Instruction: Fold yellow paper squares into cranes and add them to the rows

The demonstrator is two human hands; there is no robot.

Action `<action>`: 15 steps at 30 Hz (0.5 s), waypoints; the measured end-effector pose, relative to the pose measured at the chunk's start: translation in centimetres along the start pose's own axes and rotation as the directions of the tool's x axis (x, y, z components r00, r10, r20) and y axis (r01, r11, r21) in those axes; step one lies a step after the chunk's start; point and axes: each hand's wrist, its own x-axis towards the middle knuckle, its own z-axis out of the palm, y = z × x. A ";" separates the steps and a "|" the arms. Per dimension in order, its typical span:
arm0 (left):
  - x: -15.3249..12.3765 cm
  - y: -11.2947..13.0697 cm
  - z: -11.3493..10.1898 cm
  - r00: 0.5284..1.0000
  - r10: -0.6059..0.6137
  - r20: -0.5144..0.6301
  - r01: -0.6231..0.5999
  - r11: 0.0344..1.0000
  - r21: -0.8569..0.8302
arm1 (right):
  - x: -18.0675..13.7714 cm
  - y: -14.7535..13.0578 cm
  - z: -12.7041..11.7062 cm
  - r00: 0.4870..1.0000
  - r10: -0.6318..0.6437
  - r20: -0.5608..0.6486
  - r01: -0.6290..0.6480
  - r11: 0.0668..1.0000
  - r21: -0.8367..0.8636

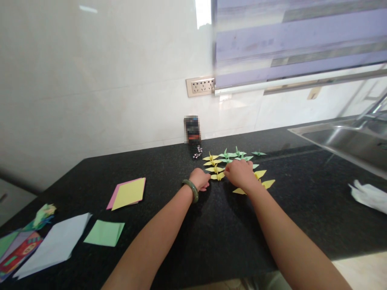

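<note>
The dark counter (pixel 196 245) reaches to the steel sink (pixel 332 147) at right. Above it, the right hand (pixel 240 172) bends over green cranes (pixel 239 153), fingers drawn together — what they hold, I cannot tell. The left hand (pixel 200 180) is curled narrow, just beside the yellow cranes (pixel 215 169) — its grip is also unclear. These stand in a column, its near end between both hands.

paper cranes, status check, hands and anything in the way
Left hand beside yellow cranes. Right hand over the group, grip unclear. Green cranes beyond it. Right hand hides some cranes.
</note>
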 end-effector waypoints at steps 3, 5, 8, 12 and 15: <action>0.1 -0.2 0.0 1.000 0.012 -0.003 -0.012 1.000 -0.009 | 0.0 0.1 -0.1 1.000 0.016 0.006 -0.016 1.000 0.008; 0.0 -0.2 0.1 1.000 0.020 -0.005 -0.020 1.000 -0.016 | 0.2 0.4 -0.2 0.999 0.038 0.008 -0.038 0.999 0.013; -0.4 -0.1 0.0 1.000 0.028 -0.010 -0.028 0.999 -0.027 | 0.5 1.2 -0.7 0.996 0.094 0.005 -0.094 0.995 0.018; -0.6 -0.1 0.0 0.999 0.033 -0.010 -0.033 0.999 -0.032 | 0.8 1.9 -1.1 0.981 0.192 -0.007 -0.191 0.981 0.040; -0.4 -0.3 0.0 0.999 0.040 -0.011 -0.040 0.999 -0.029 | 0.8 1.9 -0.9 0.983 0.182 -0.010 -0.182 0.982 0.049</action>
